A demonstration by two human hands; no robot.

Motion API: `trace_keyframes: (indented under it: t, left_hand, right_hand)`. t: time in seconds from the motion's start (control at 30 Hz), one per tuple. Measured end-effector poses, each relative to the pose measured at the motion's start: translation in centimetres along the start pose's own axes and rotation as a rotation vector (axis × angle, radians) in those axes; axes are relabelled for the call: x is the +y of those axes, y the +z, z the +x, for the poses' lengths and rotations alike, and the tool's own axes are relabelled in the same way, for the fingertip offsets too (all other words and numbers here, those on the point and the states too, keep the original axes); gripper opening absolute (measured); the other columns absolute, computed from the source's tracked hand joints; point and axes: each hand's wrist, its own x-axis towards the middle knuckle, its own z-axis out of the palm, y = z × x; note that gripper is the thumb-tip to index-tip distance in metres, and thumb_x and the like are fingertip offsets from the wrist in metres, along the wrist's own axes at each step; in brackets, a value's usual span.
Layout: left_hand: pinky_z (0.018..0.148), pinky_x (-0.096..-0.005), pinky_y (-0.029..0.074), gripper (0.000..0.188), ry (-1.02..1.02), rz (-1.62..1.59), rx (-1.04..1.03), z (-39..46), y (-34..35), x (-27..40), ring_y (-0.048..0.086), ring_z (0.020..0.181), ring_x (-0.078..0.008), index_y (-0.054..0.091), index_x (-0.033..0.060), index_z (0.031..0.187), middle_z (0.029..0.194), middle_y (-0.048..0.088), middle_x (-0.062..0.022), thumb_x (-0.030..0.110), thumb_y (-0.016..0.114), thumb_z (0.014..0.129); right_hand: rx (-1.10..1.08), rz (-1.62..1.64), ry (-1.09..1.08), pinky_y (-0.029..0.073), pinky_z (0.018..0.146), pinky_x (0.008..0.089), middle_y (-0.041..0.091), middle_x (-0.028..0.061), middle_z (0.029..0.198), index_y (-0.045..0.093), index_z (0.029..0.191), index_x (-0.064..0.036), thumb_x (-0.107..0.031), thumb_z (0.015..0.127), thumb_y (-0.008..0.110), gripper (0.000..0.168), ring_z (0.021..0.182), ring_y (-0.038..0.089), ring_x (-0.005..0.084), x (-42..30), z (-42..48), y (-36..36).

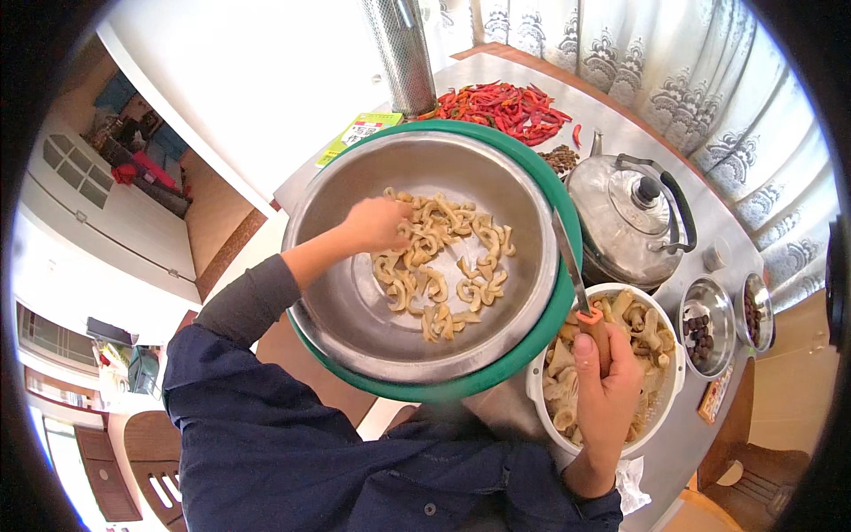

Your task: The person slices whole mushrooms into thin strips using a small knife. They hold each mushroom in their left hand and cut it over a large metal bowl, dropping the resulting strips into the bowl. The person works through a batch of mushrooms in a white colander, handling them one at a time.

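A wide stainless steel basin [346, 176] holds pale strips of torn or cut mushroom [432, 286], and it rests over a green plastic basin [569, 206]. My left hand [377, 223] reaches into the steel basin at the upper left of the strips. Its fingertips are among them, so whether they pinch one is hidden. In my right hand [613, 386] is the wooden handle of a knife [570, 263], its blade pointing up beside the basin's right rim. Below that hand stands a white plastic colander [677, 392] filled with larger mushroom pieces [562, 389].
A metal kettle [618, 216] stands right of the basins. Red chillies [502, 110] lie behind, near a perforated metal cylinder [402, 60] and a green book [356, 136]. Two steel bowls [721, 319] [764, 312] with dark round items sit at the table's right edge, by a wooden chair [758, 465].
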Motion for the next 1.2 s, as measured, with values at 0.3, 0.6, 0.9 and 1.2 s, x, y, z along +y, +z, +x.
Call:
trace_keyframes:
  t: [0.3, 0.6, 0.9, 1.2]
  left_hand:
    - [0.069, -0.0382, 0.049, 0.018, -0.087, 0.061, 0.138, 0.9, -0.9, 3.0, 0.061, 0.083, -0.0287, 0.067, 0.0132, 0.089, 0.086, 0.063, -0.0125, 0.022, 0.06, 0.075]
    - [0.069, -0.0361, 0.046, 0.01, 0.339, -0.439, 0.348, -4.2, -2.4, 15.4, 0.058, 0.077, -0.0263, 0.058, 0.0069, 0.076, 0.077, 0.06, -0.0081, 0.011, 0.066, 0.07]
    - [0.072, -0.035, 0.048, 0.017, 0.659, -0.003, 0.089, -3.7, 0.9, 24.2, 0.057, 0.085, -0.0253, 0.061, 0.008, 0.086, 0.082, 0.059, -0.0068, 0.007, 0.062, 0.069]
    - [0.062, -0.0371, 0.052, 0.007, 0.628, 0.265, -0.076, 0.5, 5.3, 25.9, 0.063, 0.073, -0.0284, 0.065, 0.0027, 0.068, 0.073, 0.064, -0.0145, 0.004, 0.063, 0.061]
  right_hand:
    - [0.059, -0.044, 0.02, 0.04, 0.054, 0.0264, 0.055, 0.0068, 0.067, 0.055, 0.098, -0.002, -0.021, 0.085, 0.058, 0.022, 0.057, 0.05, 0.0133, 0.7, -0.6, -3.4]
    - [0.1, 0.035, 0.147, 0.037, 0.054, 0.0214, 0.055, 0.0037, 0.069, 0.053, 0.095, 0.0, -0.017, 0.086, 0.057, 0.019, 0.061, 0.047, 0.0081, 3.7, -0.5, -7.2]
    - [0.285, 0.143, 0.04, 0.027, 0.04, 0.0144, 0.049, -0.001, 0.063, 0.054, 0.097, -0.002, -0.022, 0.09, 0.053, 0.021, 0.046, 0.037, 0.0006, 4.9, -0.6, -9.9]
    - [0.336, 0.183, 0.047, 0.028, 0.044, 0.0157, 0.05, -0.0011, 0.063, 0.055, 0.093, -0.001, -0.02, 0.088, 0.056, 0.019, 0.051, 0.038, 0.0014, 5.1, -1.2, -10.9]
